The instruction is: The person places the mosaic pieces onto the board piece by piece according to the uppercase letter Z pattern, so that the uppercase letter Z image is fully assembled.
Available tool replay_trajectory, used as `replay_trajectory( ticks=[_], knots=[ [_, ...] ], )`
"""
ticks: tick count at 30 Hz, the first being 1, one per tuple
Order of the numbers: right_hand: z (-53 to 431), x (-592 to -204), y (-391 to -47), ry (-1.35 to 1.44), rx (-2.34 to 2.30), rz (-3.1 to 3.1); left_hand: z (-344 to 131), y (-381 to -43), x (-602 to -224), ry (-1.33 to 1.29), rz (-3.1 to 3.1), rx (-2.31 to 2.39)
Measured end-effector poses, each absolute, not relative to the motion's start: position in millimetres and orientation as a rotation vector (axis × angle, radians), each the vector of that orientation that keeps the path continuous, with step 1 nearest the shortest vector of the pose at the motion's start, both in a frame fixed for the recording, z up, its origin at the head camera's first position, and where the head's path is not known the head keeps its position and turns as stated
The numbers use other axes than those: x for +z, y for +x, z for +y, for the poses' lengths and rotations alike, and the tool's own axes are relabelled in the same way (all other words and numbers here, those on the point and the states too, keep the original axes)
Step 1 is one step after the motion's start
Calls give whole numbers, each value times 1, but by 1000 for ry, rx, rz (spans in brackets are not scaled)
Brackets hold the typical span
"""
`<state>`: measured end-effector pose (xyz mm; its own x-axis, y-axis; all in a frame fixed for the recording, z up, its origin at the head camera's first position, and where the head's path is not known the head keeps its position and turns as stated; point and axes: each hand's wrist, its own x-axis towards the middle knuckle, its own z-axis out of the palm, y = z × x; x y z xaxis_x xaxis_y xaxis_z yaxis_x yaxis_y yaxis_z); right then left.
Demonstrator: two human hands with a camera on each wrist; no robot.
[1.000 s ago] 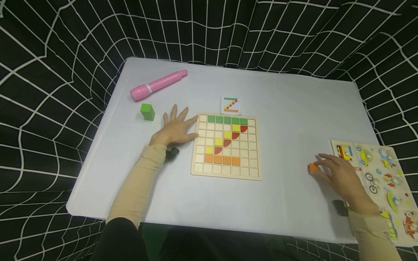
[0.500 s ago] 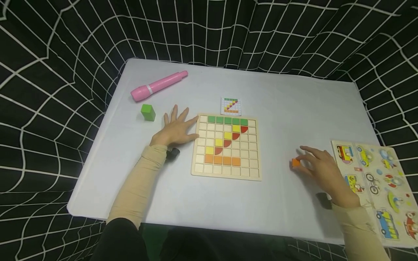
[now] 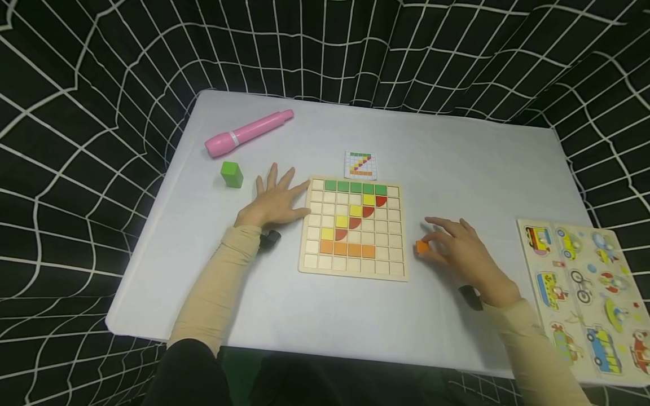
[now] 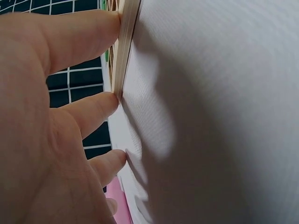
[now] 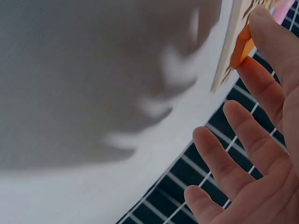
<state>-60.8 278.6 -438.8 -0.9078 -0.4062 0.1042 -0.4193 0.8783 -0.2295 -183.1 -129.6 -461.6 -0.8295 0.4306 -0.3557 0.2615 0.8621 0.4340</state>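
A wooden grid board lies mid-table, its cells partly filled with green squares across the top, a yellow-and-red diagonal, and a lower row of orange squares. My left hand rests with spread fingers at the board's left edge; thumb and forefinger touch that edge in the left wrist view. Just right of the board, my right hand pinches an orange square tile between thumb and forefinger, the other fingers loosely extended. The right wrist view shows this tile held above the white tabletop.
Behind the board lies a small pattern card. A green block stands left of my left hand, and a pink flashlight-shaped object lies behind it. At the right edge is a picture peg puzzle. Black netted cloth surrounds the table.
My right hand has moved left from beside the peg puzzle toward the grid board, carrying the orange tile. My left hand has stayed at the board's edge.
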Motion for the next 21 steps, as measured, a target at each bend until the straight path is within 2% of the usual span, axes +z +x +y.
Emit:
replay_trajectory(
  ticks=[21],
  knots=[
    [219,-439,-80,854,396,-3139,-132,-183,-462,500,2576,534]
  ],
)
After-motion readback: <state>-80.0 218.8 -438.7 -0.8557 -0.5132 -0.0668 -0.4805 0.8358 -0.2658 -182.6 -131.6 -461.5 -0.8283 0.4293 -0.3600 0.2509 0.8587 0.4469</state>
